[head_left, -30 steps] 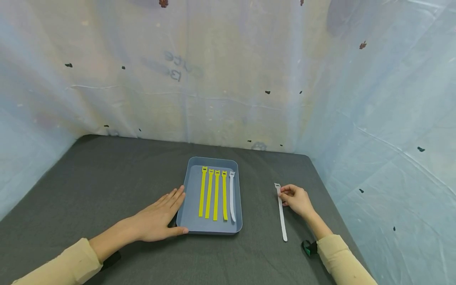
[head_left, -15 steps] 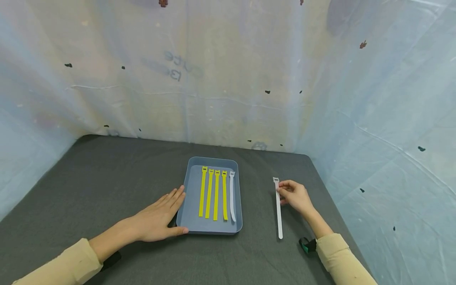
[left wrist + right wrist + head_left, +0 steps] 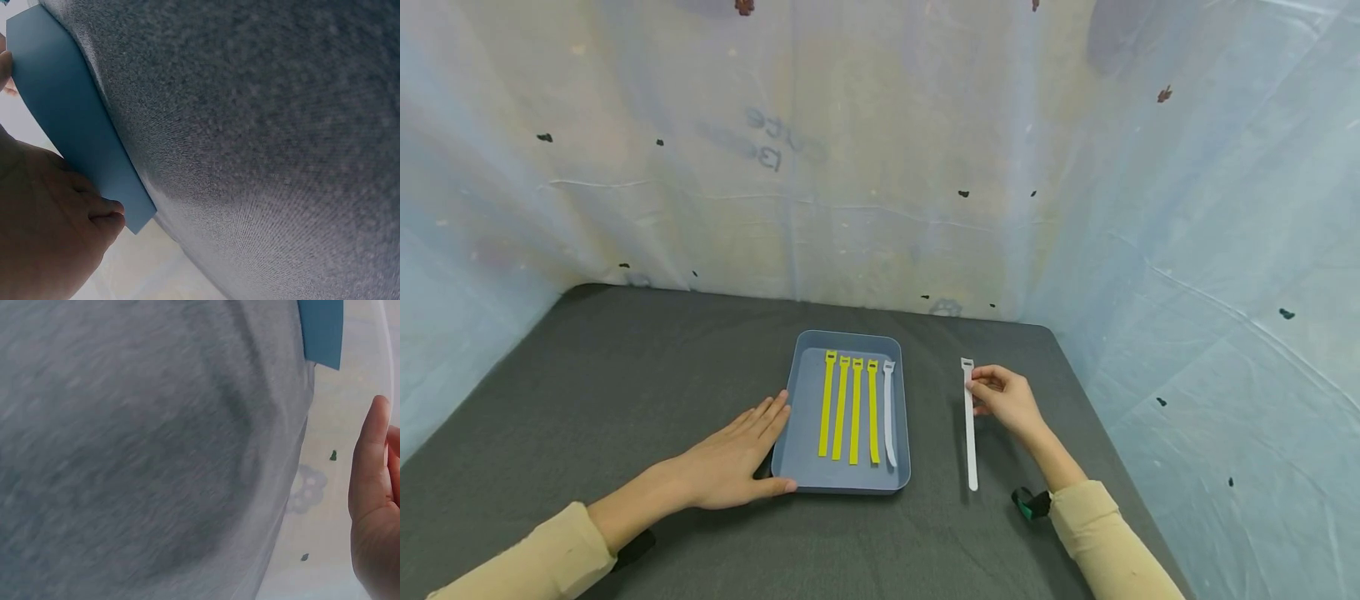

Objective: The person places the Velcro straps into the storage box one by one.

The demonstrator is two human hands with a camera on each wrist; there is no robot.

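The right hand (image 3: 1006,398) pinches a white strap (image 3: 969,425) near its head end, fingers curled round it, so that the strap hangs down from the fingers with its tail reaching toward the grey cloth (image 3: 625,375); whether the tail touches the cloth cannot be told. The strap is to the right of the blue tray (image 3: 848,483), apart from it, roughly level with the tray's length. The left hand (image 3: 737,458) lies flat on the cloth against the tray's left wall, fingers straight and close together, the thumb reaching along the near left corner; in the left wrist view the fingers (image 3: 103,212) press against the tray's outer wall (image 3: 69,125). Inside the tray four yellow straps (image 3: 848,408) lie side by side, lengthwise, heads at the far end, and a second white strap (image 3: 889,412) lies just right of them, close to the right wall, its tail curving slightly at the near end. The right wrist view shows only the edge of the right hand (image 3: 375,506), a corner of the tray (image 3: 322,331) and the cloth (image 3: 125,456), blurred. Both forearms wear beige sleeves (image 3: 1097,533), and a dark band with green (image 3: 1028,502) sits at the right wrist. Pale plastic sheeting (image 3: 880,150) with small dark marks hangs behind and to the sides.
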